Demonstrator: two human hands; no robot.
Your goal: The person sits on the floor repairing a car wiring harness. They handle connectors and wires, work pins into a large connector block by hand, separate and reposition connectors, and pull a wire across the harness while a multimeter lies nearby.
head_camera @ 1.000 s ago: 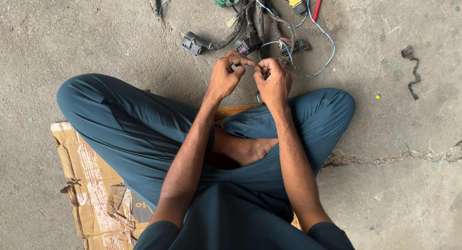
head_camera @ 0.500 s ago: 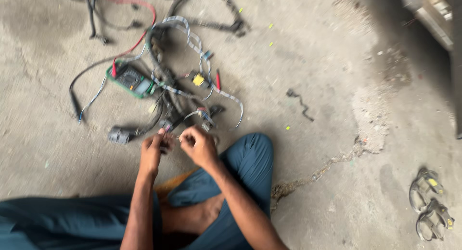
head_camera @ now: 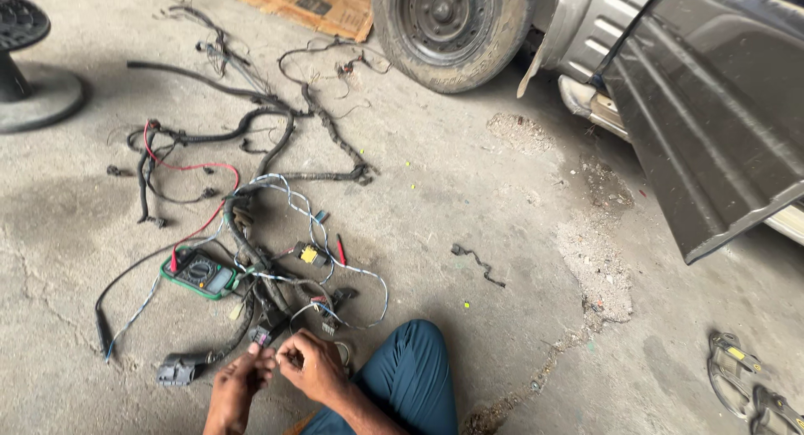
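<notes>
From my remote seat, the biggest thing in view is the grey car body with its dark open door panel [head_camera: 712, 125] filling the upper right of the frame, and the worn black tyre on a steel wheel [head_camera: 452, 29] at top centre. Below them spreads the stained concrete floor [head_camera: 519, 259]. Across the left half lies a long tangled black wiring harness with red and white-blue leads [head_camera: 268, 200], running from upper left down toward bottom centre. A green-cased multimeter [head_camera: 198, 273] sits inside that tangle, left of centre.

At the bottom edge, my left hand [head_camera: 241, 376] and right hand [head_camera: 311, 366] meet, both pinched shut on a thin wire end of the harness [head_camera: 270, 341] held between them. That end lies just above the fingertips, its run leading up and away; the two hands are equally near.
</notes>
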